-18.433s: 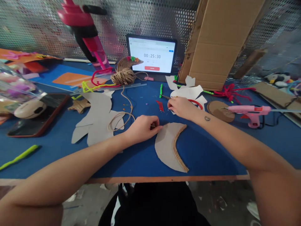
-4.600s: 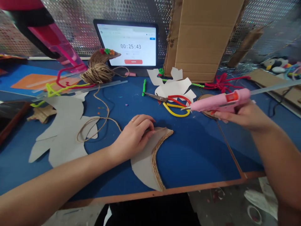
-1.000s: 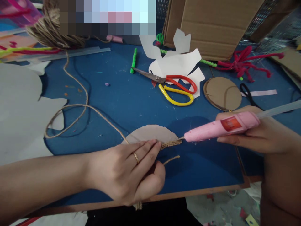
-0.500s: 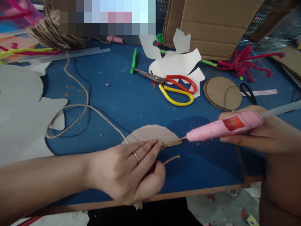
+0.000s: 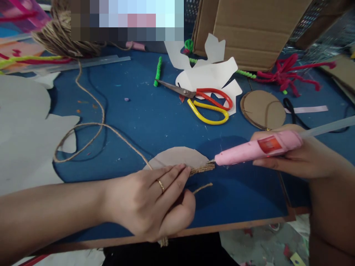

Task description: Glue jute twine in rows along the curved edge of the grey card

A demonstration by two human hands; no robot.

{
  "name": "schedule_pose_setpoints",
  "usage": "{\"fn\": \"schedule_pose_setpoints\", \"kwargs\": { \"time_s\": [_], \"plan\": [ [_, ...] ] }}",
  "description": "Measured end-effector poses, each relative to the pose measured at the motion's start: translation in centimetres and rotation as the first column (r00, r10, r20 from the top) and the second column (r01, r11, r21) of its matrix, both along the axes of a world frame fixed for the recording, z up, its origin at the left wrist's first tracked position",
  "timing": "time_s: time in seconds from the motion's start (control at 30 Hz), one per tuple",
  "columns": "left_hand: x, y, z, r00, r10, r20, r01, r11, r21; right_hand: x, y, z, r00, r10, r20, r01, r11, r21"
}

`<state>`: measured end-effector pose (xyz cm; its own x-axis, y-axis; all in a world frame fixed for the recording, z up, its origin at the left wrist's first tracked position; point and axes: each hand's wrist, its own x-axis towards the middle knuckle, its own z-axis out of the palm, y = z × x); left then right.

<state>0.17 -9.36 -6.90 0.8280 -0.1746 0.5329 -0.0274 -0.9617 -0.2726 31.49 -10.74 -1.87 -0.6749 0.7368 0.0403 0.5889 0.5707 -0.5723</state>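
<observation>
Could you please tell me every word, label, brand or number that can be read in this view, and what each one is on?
No word or number can be read.
The red label on the pink glue gun is too small and blurred to read.
The pixelated patch at the top of the view shows nothing readable.

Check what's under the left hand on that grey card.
The left hand covers most of the grey card piece; only its upper arc shows. Jute twine lies along the card's edge and runs under the fingers. What lies beneath the palm is hidden.
</observation>
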Motion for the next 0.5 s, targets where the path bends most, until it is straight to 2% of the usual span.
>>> {"fn": "schedule_pose_setpoints", "kwargs": {
  "time_s": [0.2,0.5],
  "plan": [
    [0.2,0.2,0.6,0.999,-0.032,-0.037,0.031,0.999,-0.018,0.0,0.0,0.1,1.0,0.01,-0.007,-0.01,1.0,-0.025],
    [0.1,0.1,0.2,1.0,-0.019,-0.016,0.018,1.0,-0.009,1.2,-0.2,0.3,0.999,0.017,0.043,-0.012,0.994,-0.111]
  ]
}}
